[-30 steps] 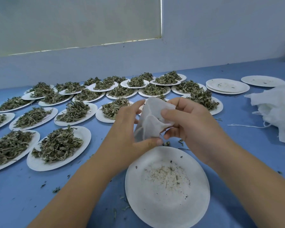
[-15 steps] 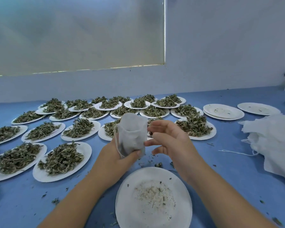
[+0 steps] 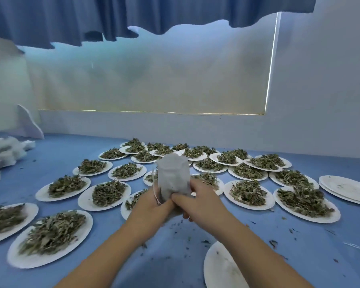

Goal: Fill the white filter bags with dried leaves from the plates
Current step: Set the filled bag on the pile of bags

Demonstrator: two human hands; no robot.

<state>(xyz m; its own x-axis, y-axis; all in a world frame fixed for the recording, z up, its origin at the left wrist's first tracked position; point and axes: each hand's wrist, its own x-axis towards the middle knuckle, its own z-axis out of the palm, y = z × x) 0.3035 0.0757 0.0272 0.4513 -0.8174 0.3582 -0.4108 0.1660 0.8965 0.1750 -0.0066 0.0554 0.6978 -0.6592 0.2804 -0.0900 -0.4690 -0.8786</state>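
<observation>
Both left hand [image 3: 151,207] and right hand [image 3: 199,202] grasp filter bag [image 3: 173,175], fingers hiding lower end; near plate [image 3: 222,267] cut off.

wall [image 3: 320,80]: white | window [image 3: 150,84]: blind-covered, edges glowing | curtain [image 3: 71,17]: blue | tabletop [image 3: 71,146]: blue

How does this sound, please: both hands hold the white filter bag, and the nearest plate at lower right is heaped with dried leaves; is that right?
Not quite: in the head view the left hand and right hand hold the white filter bag, but the nearest plate bears only crumbs.
</observation>
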